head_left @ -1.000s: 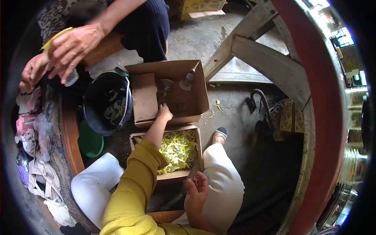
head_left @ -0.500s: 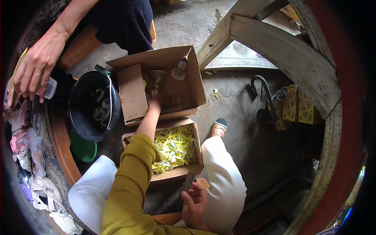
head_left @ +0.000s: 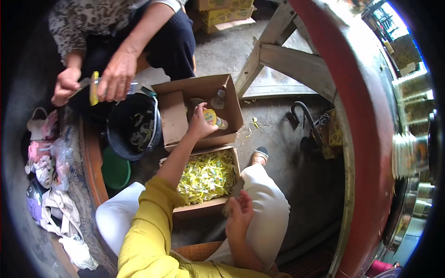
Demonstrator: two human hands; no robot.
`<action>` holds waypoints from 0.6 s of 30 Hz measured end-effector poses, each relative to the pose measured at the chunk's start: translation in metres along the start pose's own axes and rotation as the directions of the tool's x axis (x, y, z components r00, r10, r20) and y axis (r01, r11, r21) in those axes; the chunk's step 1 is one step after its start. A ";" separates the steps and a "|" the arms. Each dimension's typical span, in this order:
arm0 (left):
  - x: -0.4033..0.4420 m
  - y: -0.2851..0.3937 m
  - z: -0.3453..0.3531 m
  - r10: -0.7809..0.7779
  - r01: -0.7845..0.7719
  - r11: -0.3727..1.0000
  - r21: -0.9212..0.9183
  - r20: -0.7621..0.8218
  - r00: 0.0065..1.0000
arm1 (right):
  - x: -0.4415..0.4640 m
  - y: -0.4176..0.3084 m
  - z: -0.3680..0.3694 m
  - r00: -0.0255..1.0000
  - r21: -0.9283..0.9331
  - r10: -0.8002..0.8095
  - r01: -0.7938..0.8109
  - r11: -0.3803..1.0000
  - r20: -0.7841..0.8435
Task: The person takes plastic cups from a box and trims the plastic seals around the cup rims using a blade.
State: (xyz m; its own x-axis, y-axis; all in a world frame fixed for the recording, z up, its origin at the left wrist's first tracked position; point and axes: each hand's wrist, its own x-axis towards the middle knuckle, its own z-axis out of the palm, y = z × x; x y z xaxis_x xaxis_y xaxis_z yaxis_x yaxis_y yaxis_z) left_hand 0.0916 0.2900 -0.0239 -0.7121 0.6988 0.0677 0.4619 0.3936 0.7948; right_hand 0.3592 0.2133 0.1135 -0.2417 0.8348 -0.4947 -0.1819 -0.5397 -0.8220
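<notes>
Yellow-topped clear cup is in the left hand, inside the far carton. Nearest of all, brown stool is partly seen between the two white trouser legs of the person. Right hand is raised over the right leg, with its fingers bent; it is blurred, so I cannot tell if it grips something. Just beyond is the near carton, which is filled with thin yellow strips. To the left of it, one round green lid or basin lies on the floor, next to a dark bucket with some strips inside.

Left arm passes above the near carton, and the left hand is closed around the cup, which is tilted on its side. Farther in the same carton, toward its right corner, stands another clear cup. On the far left, a second person holds a clear container with a yellow piece in one hand, while the other hand is closed near it. Farthest, yellow boxes are stacked on the floor.
</notes>
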 end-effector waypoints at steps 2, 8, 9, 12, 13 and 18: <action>-0.022 0.027 -0.031 0.158 -0.172 0.970 -0.172 -0.093 0.983 | 0.005 -0.006 0.000 0.998 0.074 -0.053 0.054 0.996 -0.019; -0.116 0.119 -0.118 -0.051 -0.206 0.630 -0.749 -0.305 0.951 | 0.003 0.000 -0.007 0.999 0.174 -0.048 0.045 0.984 0.013; -0.133 0.114 -0.122 -0.139 -0.065 0.604 -0.794 -0.186 0.973 | 0.002 0.002 -0.006 0.999 0.171 -0.037 0.036 0.985 0.005; -0.195 0.118 -0.140 -0.358 0.399 0.563 -0.724 0.222 0.907 | 0.004 0.015 -0.004 0.997 0.115 -0.066 0.063 0.991 0.029; -0.217 0.117 -0.140 -0.309 0.358 0.618 -0.700 0.203 0.929 | 0.006 0.023 -0.004 0.994 0.153 -0.093 0.082 0.985 0.064; -0.280 0.097 -0.172 -0.018 0.042 0.704 -0.709 0.042 0.999 | 0.000 0.049 -0.009 0.961 -0.130 -0.147 0.181 0.975 0.235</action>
State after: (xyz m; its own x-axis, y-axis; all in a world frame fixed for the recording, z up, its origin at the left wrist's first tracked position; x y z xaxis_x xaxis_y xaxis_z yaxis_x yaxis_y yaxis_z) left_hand 0.2447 0.0303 0.1378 -0.6974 0.7161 0.0283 -0.0794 -0.1165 0.9900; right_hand 0.3589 0.1876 0.0712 -0.4295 0.8557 -0.2885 -0.0972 -0.3614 -0.9273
